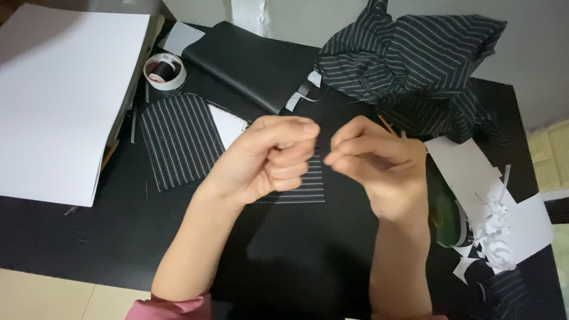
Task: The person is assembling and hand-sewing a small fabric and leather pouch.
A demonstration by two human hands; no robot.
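My left hand (269, 157) and my right hand (379, 163) are raised together over a black table (118, 231), fingers curled and fingertips pinched close to each other. Whatever is between the fingertips is too small to see. Beneath the hands lies a flat piece of black cloth with white stripes (305, 186), partly hidden by them. A second striped piece (178, 139) lies flat to the left, with a white card (228, 124) at its right edge.
A large white board (56, 95) sits at far left, with a roll of white tape (165, 71) beside it. A black folder (255, 62) and bunched striped cloth (409, 59) lie at the back. White paper sheets and scraps (492, 219) are at right.
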